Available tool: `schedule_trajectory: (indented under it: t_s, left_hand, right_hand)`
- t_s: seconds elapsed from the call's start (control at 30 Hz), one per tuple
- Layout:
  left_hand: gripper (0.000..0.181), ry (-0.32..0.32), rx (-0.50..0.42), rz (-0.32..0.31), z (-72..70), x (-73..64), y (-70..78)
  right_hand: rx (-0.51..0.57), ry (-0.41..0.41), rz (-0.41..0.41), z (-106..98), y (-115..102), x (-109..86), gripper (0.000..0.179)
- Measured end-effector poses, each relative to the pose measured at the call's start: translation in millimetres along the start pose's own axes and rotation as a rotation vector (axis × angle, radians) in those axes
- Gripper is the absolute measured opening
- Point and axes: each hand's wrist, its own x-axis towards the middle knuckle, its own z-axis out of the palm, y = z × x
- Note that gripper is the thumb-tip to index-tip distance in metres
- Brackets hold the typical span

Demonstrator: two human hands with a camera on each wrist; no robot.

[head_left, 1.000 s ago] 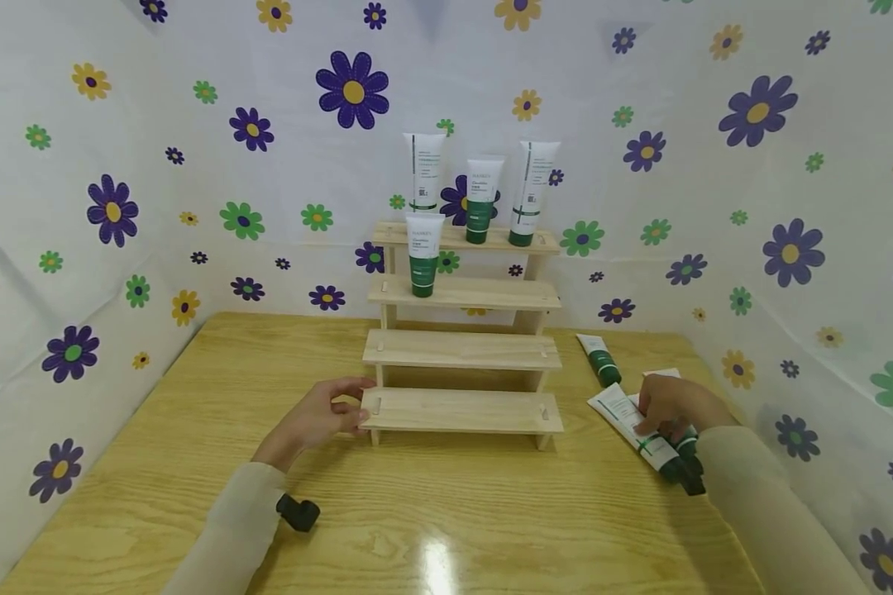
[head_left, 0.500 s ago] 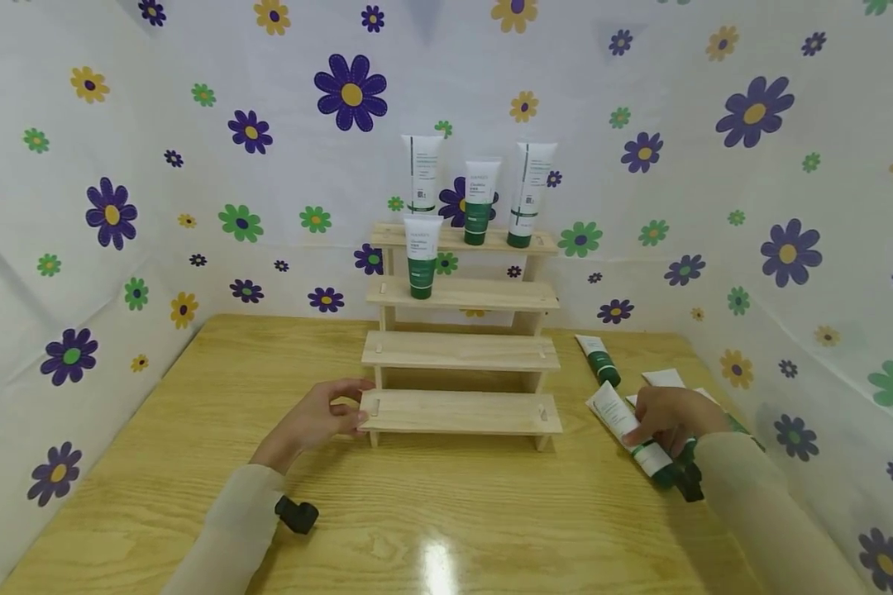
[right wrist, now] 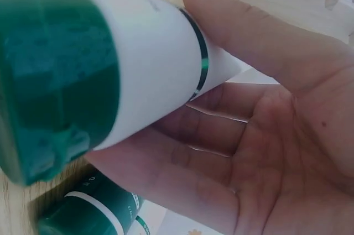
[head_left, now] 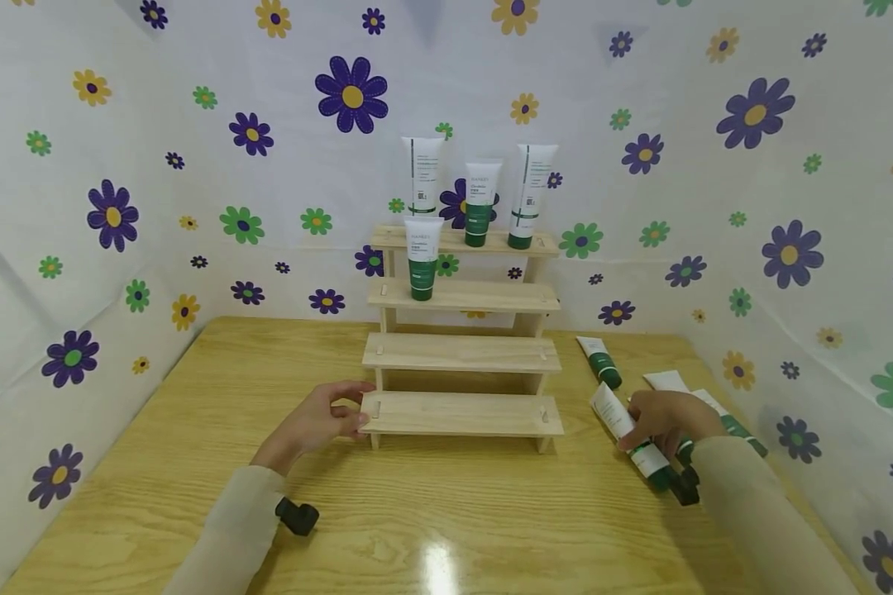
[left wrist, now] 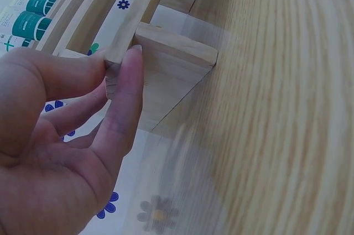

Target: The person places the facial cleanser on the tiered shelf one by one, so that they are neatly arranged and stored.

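Observation:
My left hand (head_left: 318,420) pinches the left end of the lowest step on a four-tier wooden display rack (head_left: 461,413); in the left wrist view thumb and fingers (left wrist: 119,108) close on that board's corner. Over at the right, my right hand (head_left: 666,417) grips a white squeeze tube (head_left: 618,417) with a green cap and thin green band. The right wrist view has this tube (right wrist: 149,52) between thumb and fingers, cap toward the camera. Under the hand lies a green-capped tube (right wrist: 94,202), partly hidden.
Three tubes stand on the rack's top tier, one of them a shorter green-and-white tube (head_left: 480,202). Another tube (head_left: 422,258) stands at the second tier's left. More lie on the table (head_left: 387,512) at right, including a small tube (head_left: 599,361). Flowered cloth (head_left: 268,165) encloses the table.
My right hand has shifted slightly left and closed round the white tube, which has turned a little. A lying tube at the far right has come into view. My left hand stays put.

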Motion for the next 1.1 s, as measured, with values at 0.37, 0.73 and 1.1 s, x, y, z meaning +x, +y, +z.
schedule_trajectory:
  t_s: [0.37, 0.73, 1.1]
  left_hand:
    - [0.052, -0.005, -0.009, 0.006, -1.0, 0.6, -1.2]
    - [0.053, -0.015, -0.006, 0.008, -1.0, 1.6, 0.1]
    - [0.052, -0.012, -0.021, -0.005, 1.1, 0.8, 2.0]
  right_hand:
    - [0.037, -0.031, -0.14, -12, -11, -11.3, 0.048]
    - [0.11, 0.021, -0.363, -41, -24, -14.1, 0.058]
    - [0.114, 0.18, -0.483, -63, -62, -25.9, 0.056]
